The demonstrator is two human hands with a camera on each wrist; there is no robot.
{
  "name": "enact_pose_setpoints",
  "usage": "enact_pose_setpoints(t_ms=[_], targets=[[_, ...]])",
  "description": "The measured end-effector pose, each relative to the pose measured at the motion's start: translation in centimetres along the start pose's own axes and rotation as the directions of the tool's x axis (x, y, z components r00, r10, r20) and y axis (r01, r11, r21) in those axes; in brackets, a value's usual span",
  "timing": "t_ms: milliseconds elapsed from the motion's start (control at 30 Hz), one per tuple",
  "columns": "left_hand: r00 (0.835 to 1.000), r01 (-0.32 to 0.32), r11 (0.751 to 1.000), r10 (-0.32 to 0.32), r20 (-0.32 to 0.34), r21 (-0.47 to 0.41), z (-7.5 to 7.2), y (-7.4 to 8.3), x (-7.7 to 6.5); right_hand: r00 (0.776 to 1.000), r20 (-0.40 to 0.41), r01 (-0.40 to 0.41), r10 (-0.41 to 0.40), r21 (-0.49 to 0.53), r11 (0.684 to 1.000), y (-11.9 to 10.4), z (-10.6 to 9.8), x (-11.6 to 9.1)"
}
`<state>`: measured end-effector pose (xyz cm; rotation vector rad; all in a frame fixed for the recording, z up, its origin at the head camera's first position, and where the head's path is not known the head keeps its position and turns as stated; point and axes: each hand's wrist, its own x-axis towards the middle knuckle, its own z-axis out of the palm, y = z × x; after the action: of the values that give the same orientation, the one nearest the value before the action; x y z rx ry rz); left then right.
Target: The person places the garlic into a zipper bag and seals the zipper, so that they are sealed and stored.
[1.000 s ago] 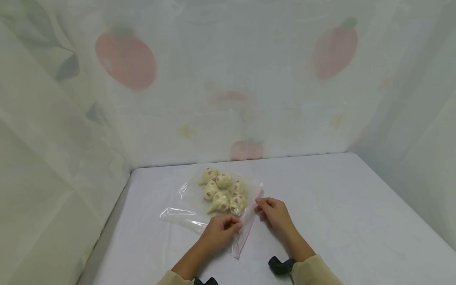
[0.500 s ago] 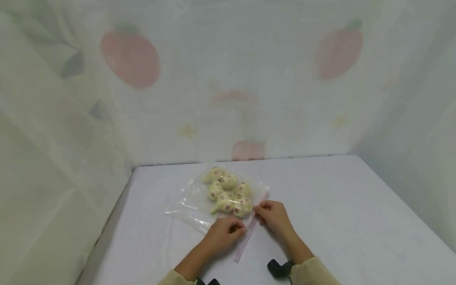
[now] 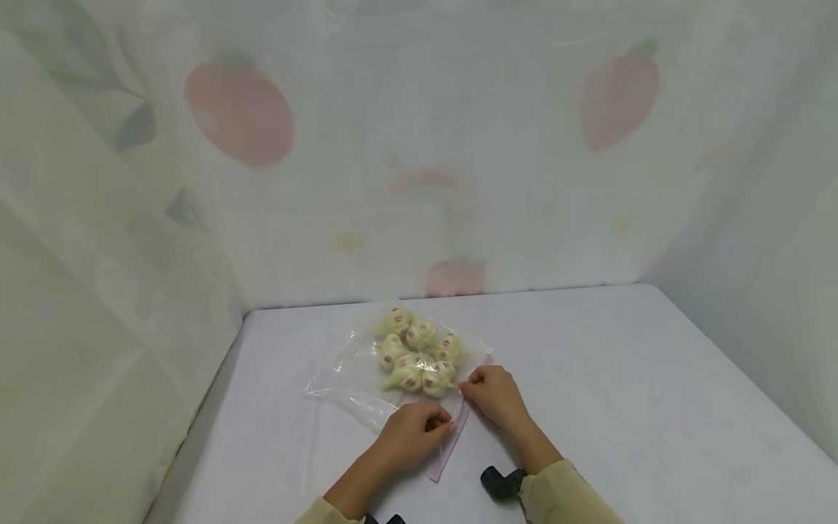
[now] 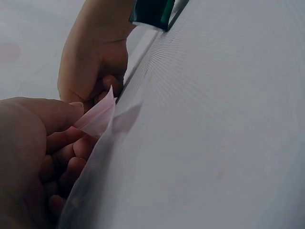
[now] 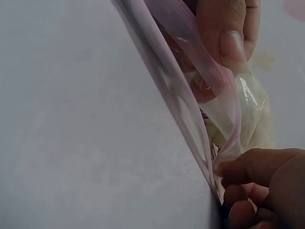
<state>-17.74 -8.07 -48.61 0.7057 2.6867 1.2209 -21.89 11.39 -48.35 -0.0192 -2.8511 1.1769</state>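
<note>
A clear zip bag (image 3: 353, 371) with a pink edge lies on the white table, its closed end to the left. Several garlic bulbs (image 3: 407, 371) sit inside it. My left hand (image 3: 414, 435) pinches the pink edge near its middle. Farther up the same edge, my right hand (image 3: 494, 397) pinches it between thumb and fingers. In the right wrist view the pink zip strip (image 5: 217, 83) bows apart between the hands, leaving a gap at the mouth. A folded pink corner (image 4: 97, 119) stands up beside my left thumb in the left wrist view.
White cloth covers the table (image 3: 622, 400). A pale curtain (image 3: 419, 145) printed with fruit rises behind it and along both sides. Black wrist-worn devices, one a camera mount (image 3: 503, 483), sit by the sleeves (image 3: 569, 495).
My right hand has moved slightly left and down along the pink edge and now pinches it. The bag and my left hand have shifted a little to the right.
</note>
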Motion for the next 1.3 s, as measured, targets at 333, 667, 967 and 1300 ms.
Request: enact_pose_setpoints(t_ms=[333,667,967,1300], targets=[[1.0,-0.024,1.0,0.025,-0.01,0.016,0.1,-0.2,-0.2,0.999,0.033,-0.009,0.01,-0.043,0.999,-0.3,0.1,0.3],[0.999,-0.038,0.998,0.038,0.001,0.044,-0.1,-0.2,-0.5,0.951,-0.205,-0.162,0.23,0.304,0.939,1.6,-2.0,1.0],[0.993,-0.096,0.988,0.086,0.086,0.122,-0.9,0.4,-0.9,0.97,-0.134,-0.153,0.201,0.304,0.94,1.8,-2.3,1.4],[0.951,-0.231,0.917,0.284,-0.126,0.326,-2.1,1.8,-0.8,0.976,-0.108,-0.131,0.19,0.407,0.904,1.8,-1.5,1.5]])
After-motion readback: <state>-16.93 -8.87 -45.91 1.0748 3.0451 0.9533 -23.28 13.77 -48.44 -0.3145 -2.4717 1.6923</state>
